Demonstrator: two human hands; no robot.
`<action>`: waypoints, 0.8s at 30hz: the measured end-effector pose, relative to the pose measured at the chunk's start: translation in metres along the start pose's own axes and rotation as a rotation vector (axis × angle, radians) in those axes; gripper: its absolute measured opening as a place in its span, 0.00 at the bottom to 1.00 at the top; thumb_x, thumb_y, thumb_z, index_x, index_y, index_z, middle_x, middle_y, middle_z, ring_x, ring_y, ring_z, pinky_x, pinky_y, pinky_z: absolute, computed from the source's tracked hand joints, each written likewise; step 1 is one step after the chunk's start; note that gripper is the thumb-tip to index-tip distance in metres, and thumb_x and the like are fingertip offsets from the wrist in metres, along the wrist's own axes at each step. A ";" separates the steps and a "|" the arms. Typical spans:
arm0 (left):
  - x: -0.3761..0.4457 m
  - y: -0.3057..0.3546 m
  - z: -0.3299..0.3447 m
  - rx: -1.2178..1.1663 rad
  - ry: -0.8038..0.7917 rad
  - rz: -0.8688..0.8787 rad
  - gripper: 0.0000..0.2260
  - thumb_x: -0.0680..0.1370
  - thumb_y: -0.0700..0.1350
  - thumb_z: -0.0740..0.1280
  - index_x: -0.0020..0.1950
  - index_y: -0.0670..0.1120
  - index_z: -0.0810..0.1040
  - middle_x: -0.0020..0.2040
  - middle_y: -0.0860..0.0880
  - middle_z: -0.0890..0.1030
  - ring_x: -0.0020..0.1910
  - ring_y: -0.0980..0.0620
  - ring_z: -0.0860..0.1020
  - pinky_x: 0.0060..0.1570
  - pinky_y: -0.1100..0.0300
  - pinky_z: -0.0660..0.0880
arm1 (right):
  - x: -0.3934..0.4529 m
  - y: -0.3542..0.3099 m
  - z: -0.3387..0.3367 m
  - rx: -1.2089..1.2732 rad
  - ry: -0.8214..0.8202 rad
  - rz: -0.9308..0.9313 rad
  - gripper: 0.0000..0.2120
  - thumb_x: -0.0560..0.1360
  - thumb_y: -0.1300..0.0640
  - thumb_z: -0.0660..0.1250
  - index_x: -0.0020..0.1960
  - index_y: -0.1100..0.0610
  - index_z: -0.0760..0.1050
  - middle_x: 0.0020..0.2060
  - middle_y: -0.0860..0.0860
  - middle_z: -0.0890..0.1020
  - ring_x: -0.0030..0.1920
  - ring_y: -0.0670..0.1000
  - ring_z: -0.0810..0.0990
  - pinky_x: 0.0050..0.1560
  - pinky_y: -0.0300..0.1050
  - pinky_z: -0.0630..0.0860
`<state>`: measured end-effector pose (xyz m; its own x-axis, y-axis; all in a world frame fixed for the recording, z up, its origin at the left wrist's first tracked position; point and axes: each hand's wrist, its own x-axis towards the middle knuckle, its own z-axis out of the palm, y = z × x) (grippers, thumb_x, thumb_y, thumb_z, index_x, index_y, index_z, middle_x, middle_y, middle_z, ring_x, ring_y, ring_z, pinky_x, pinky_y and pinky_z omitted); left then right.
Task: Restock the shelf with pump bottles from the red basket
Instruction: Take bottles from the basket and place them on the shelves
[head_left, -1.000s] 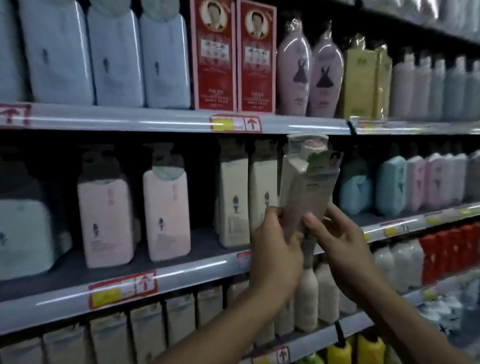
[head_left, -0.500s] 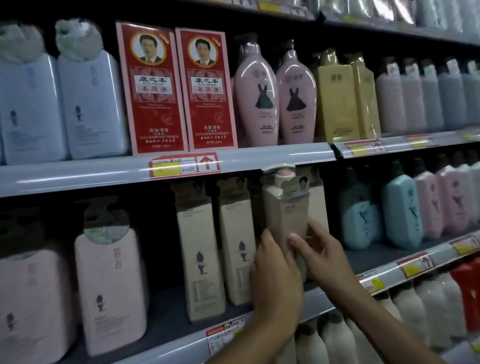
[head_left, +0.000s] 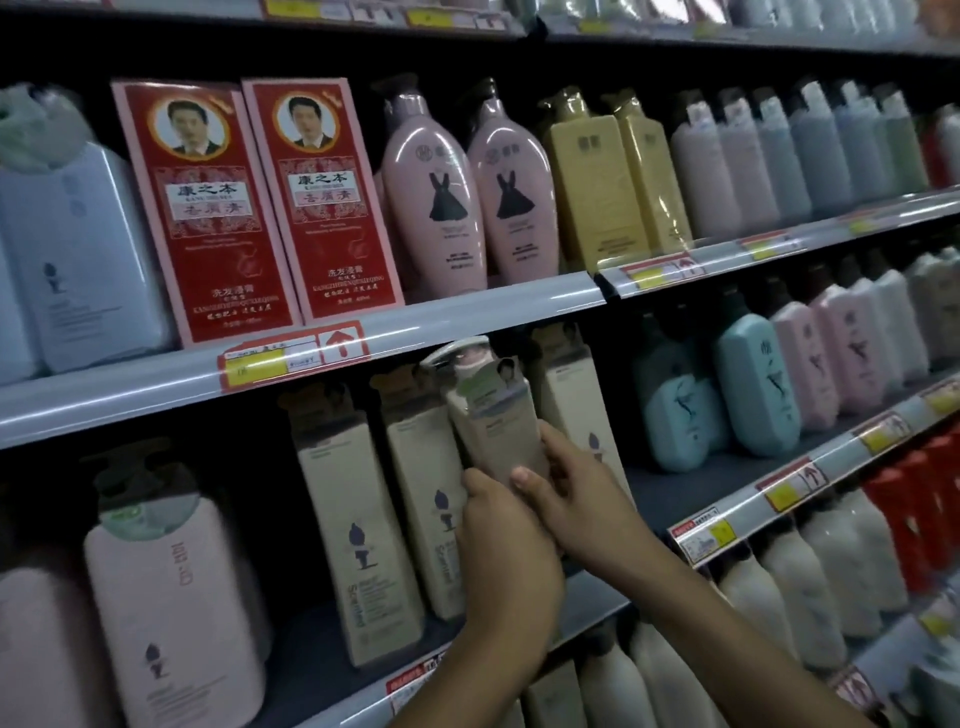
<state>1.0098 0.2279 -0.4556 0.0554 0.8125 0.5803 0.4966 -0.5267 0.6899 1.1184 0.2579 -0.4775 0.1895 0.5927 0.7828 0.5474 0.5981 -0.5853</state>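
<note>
At 12 o'clock the upper shelf edge (head_left: 415, 332) sits close over the pump bottle (head_left: 498, 415) I hold. Cream bottles (head_left: 358, 519) block 9 o'clock. At 3 o'clock, bare shelf floor (head_left: 691, 483) lies open before the teal bottle (head_left: 753, 384).

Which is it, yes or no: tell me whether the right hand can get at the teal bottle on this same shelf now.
Probably not yet. The right hand grips the beige pump bottle together with the left hand. The teal bottle stands farther right with open shelf space before it, so the path looks free once the hand lets go.
</note>
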 end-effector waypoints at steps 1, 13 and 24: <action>0.000 0.002 -0.003 0.005 -0.010 -0.002 0.05 0.85 0.47 0.57 0.53 0.46 0.66 0.40 0.55 0.71 0.35 0.56 0.71 0.28 0.65 0.67 | 0.001 -0.002 0.001 -0.026 -0.006 0.001 0.16 0.78 0.50 0.63 0.66 0.47 0.73 0.54 0.45 0.85 0.55 0.44 0.83 0.56 0.44 0.80; 0.021 0.008 0.001 0.271 -0.077 0.033 0.11 0.84 0.50 0.55 0.52 0.44 0.71 0.44 0.48 0.74 0.39 0.49 0.71 0.34 0.54 0.66 | 0.013 0.007 0.004 -0.035 0.153 0.163 0.08 0.80 0.53 0.66 0.58 0.51 0.78 0.49 0.44 0.86 0.51 0.45 0.83 0.51 0.45 0.80; 0.022 0.005 0.011 0.255 -0.036 0.014 0.12 0.84 0.45 0.57 0.67 0.43 0.66 0.50 0.46 0.79 0.41 0.49 0.74 0.33 0.59 0.66 | 0.011 0.009 0.011 0.061 0.235 0.179 0.17 0.78 0.61 0.70 0.67 0.53 0.78 0.49 0.43 0.84 0.49 0.37 0.82 0.48 0.25 0.77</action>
<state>1.0226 0.2457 -0.4443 0.0922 0.8161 0.5705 0.6980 -0.4616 0.5475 1.1164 0.2763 -0.4763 0.4657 0.5551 0.6892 0.4399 0.5305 -0.7246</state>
